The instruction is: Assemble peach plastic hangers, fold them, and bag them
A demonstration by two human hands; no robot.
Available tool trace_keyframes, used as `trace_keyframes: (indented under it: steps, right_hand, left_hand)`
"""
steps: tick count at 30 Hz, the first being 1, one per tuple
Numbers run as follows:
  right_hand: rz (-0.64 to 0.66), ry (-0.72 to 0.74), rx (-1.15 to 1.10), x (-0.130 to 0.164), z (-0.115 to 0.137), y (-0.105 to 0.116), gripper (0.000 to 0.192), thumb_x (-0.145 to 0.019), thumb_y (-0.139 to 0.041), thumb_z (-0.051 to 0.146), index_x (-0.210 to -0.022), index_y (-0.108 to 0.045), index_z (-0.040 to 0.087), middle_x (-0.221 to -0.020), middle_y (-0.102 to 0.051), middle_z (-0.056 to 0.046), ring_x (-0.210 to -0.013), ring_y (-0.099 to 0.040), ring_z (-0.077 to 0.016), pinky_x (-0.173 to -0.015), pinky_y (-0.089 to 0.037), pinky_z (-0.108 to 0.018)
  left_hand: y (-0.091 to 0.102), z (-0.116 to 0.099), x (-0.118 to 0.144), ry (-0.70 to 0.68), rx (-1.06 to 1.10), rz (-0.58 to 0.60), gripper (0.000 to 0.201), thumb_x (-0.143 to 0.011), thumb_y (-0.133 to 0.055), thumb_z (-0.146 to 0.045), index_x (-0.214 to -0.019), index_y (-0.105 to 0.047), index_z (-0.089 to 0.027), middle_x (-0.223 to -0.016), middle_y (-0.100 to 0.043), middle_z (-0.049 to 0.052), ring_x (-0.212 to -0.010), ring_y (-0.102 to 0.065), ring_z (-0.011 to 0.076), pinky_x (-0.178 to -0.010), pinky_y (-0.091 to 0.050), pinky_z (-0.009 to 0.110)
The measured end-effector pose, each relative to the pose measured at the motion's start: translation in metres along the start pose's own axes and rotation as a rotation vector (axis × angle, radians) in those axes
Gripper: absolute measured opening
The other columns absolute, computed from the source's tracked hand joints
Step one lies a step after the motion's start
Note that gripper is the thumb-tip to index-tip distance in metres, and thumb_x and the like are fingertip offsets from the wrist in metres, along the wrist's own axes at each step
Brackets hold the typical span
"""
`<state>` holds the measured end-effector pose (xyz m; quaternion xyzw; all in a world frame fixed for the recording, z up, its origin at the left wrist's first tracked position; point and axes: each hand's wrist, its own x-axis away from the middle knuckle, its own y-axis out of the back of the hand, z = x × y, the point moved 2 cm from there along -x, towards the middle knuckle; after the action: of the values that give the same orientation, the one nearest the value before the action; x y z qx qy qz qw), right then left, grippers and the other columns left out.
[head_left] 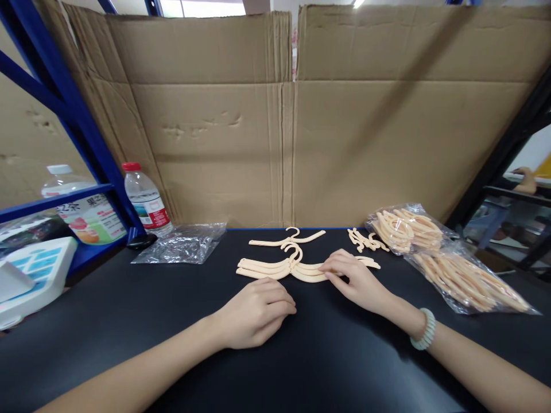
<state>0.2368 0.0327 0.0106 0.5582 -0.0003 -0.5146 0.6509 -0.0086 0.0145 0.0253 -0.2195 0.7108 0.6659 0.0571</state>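
A small stack of beige plastic clothes hangers (264, 267) lies on the black table in front of me, hooks pointing away. My right hand (350, 278) is at the right arm of the stack, thumb and fingers closed on its end. Just beyond that hand, more beige arm ends (368, 262) stick out. My left hand (258, 312) rests on the table below the stack's left arm, its fingers curled together, apart from the hangers; nothing shows in it. Behind the stack lies a single hanger (271, 243). Loose beige hooks (365, 240) form a pile farther right.
Clear bags of beige hanger parts (469, 281) lie at the right. A crumpled clear bag (183, 244) and a red-capped bottle (146, 201) are at the back left, beside a blue metal frame (86, 137). Cardboard (224, 126) walls the table's back.
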Motion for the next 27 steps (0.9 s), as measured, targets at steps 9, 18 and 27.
trace_keyframes:
  steps: [9,18,27]
  right_hand:
    - [0.032,0.060,0.132,-0.005,-0.009,0.011,0.020,-0.091,-0.047,0.014,-0.096,-0.065,0.020,-0.088,-0.065,-0.007,-0.088,-0.056,-0.0220,-0.078,-0.048,-0.039]
    - [0.104,-0.132,0.528,0.009,-0.113,0.075,0.025,-0.080,-0.051,0.006,-0.091,-0.071,0.017,-0.090,-0.069,-0.009,-0.088,-0.060,-0.0274,-0.081,-0.049,-0.043]
    - [0.175,-0.080,0.520,0.008,-0.126,0.052,0.022,-0.078,-0.058,0.007,-0.087,-0.074,0.020,-0.091,-0.068,-0.009,-0.088,-0.058,-0.0263,-0.079,-0.049,-0.041]
  left_hand:
    - [0.001,0.002,0.000,0.009,-0.027,-0.010,0.024,-0.089,-0.042,-0.010,-0.104,-0.059,-0.017,-0.098,-0.069,0.007,-0.090,-0.061,0.0192,-0.080,-0.048,0.033]
    - [0.028,0.032,0.004,0.161,-0.182,-0.128,0.025,-0.090,-0.041,-0.014,-0.103,-0.063,-0.018,-0.099,-0.068,0.008,-0.093,-0.062,0.0195,-0.084,-0.048,0.034]
    - [0.030,0.104,0.007,0.576,-0.224,-0.034,0.035,-0.085,-0.048,-0.022,-0.118,-0.057,-0.012,-0.121,-0.061,0.013,-0.113,-0.056,0.0246,-0.099,-0.042,0.038]
